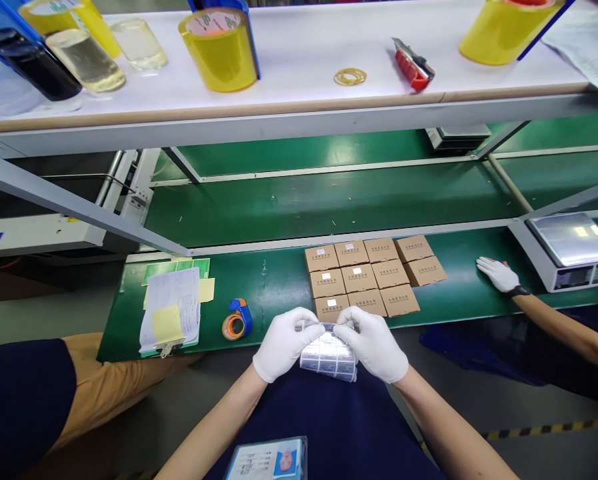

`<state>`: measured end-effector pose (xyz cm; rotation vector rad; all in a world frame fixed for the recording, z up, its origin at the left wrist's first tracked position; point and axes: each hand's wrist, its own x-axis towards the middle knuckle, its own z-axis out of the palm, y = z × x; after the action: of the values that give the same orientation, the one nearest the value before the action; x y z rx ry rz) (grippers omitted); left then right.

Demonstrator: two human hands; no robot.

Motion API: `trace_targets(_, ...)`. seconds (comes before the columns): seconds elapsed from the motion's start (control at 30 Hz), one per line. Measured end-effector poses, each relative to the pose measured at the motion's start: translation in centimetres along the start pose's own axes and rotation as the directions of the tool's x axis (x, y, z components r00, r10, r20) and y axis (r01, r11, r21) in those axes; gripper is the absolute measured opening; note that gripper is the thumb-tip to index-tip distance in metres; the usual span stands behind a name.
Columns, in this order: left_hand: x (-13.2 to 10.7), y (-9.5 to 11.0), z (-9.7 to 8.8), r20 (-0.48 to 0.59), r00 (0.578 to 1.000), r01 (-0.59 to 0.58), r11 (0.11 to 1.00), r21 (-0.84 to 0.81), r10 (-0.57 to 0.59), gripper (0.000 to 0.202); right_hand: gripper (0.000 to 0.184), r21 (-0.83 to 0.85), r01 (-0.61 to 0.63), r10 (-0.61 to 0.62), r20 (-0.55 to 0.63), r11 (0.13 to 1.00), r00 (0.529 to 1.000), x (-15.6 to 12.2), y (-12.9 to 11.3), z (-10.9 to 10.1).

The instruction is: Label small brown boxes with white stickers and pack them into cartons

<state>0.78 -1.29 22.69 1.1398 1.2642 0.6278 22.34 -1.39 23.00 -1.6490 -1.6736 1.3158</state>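
Note:
A sheet of silvery labels point(329, 353) hangs between my two white-gloved hands, in front of my body at the table's front edge. My left hand point(287, 343) pinches its upper left part. My right hand point(373, 341) grips the upper right part, fingers bent over the top edge. Just beyond my hands stand several small brown cardboard boxes point(389, 274) in rows. Some boxes on the left, such as one front box point(332, 307), carry a small white label on top; those on the right show only print. My fingers hide part of the sheet's top.
On the green table point(273, 273) lie a blue tape dispenser point(246, 315) and a clipboard with papers point(189, 300). A co-worker's gloved hand point(497, 274) rests near a scale point(571, 247). Overhead, a shelf point(299, 60) holds yellow tape rolls point(223, 57), bottles point(86, 60) and a red cutter point(411, 67).

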Motion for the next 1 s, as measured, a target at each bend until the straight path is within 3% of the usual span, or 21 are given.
trace_targets(0.1,0.2,0.2,0.6,-0.024,1.0,0.008,0.997,-0.071,-0.01,0.023,0.011,-0.02,0.032,-0.034,-0.073,0.999,0.997,0.0,0.3,-0.6)
trace_targets(0.2,0.5,0.4,1.4,-0.102,0.995,0.004,0.998,-0.063,-0.011,0.022,0.021,-0.086,0.145,-0.159,-0.179,0.986,0.971,-0.1,0.5,-1.8)
trace_targets(0.27,0.8,0.7,1.9,-0.127,0.992,0.006,0.998,-0.067,-0.014,0.023,0.018,-0.142,0.214,-0.242,-0.231,0.966,0.942,-0.3,0.7,-2.8)
trace_targets(0.43,1.5,1.3,3.3,-0.114,0.993,0.002,0.997,-0.077,-0.011,0.024,0.017,-0.298,0.302,-0.381,-0.257,0.905,0.888,-0.8,1.4,-4.7)
trace_targets(0.53,2.1,1.4,4.1,-0.088,0.995,0.033,0.989,-0.142,-0.045,0.028,0.019,-0.442,0.39,-0.533,-0.264,0.808,0.804,-1.1,2.0,-5.3)
trace_targets(0.63,2.5,1.7,4.8,-0.092,0.995,0.033,0.99,-0.137,-0.046,0.03,0.024,-0.424,0.454,-0.6,-0.325,0.783,0.731,-1.1,2.0,-5.3)
trace_targets(0.77,2.9,2.2,5.5,-0.088,0.996,0.018,0.998,-0.066,-0.024,0.027,0.046,-0.252,0.42,-0.488,-0.363,0.872,0.794,-0.6,1.6,-4.6)
trace_targets(0.83,3.1,2.5,5.7,-0.061,0.998,0.029,0.997,-0.067,-0.033,0.026,0.055,-0.248,0.396,-0.463,-0.349,0.884,0.815,-0.2,1.5,-4.3)
trace_targets(0.9,3.2,2.6,5.7,-0.029,0.999,0.034,0.997,-0.072,-0.036,0.029,0.057,-0.301,0.419,-0.504,-0.313,0.857,0.805,0.0,1.7,-4.2)
trace_targets(1.0,3.4,2.7,5.7,0.005,1.0,0.015,0.998,-0.066,-0.015,0.036,0.064,-0.362,0.5,-0.605,-0.294,0.787,0.74,-0.3,2.1,-4.1)
